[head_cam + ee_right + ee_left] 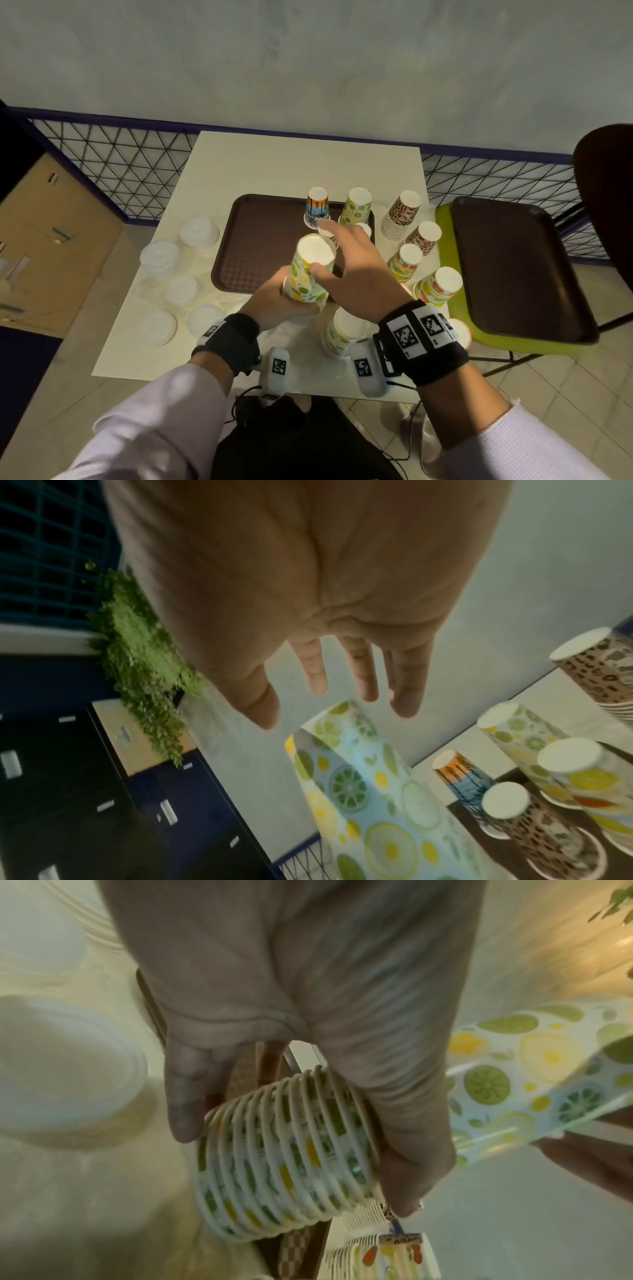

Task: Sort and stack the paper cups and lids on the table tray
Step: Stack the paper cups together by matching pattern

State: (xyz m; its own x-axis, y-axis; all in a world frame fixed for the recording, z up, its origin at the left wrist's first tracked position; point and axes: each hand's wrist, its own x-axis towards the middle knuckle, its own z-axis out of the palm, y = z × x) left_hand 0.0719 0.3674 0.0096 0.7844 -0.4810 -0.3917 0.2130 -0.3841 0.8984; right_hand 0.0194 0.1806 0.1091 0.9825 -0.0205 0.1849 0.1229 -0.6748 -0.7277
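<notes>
Cups printed with lemons and limes, nested upside down into one stack (310, 270), sit in the left hand (277, 301), whose fingers and thumb wrap round the rims at the stack's lower end; the left wrist view shows the ribbed rims (287, 1153) between thumb and fingers. The stack is held in the air, tilted, above the near edge of the brown tray (260, 246) on the table (239, 161). The right hand (356, 270) is spread wide just beside the stack's top, fingers straight and apart, holding nothing; whether the thumb touches the stack I cannot tell.

On the tray's far edge stand an upside-down cup with an orange and blue palm print (317, 207) and a lemon-print stack (356, 205). In the right wrist view a brown spotted cup (534, 829) also stands on the tray. To the right of the tray, on the table, stand a tall stack of brown spotted cups (402, 214), another brown spotted stack (423, 238), and two stacks printed with orange and green fruit (406, 262) (436, 286). Another lemon-print stack (342, 330) stands near the table's front edge, partly hidden by the right wrist.

White lids (200, 231) lie in several low piles on the left part of the table. A second brown tray (520, 267) lies on a green chair seat (445, 246) to the right.
</notes>
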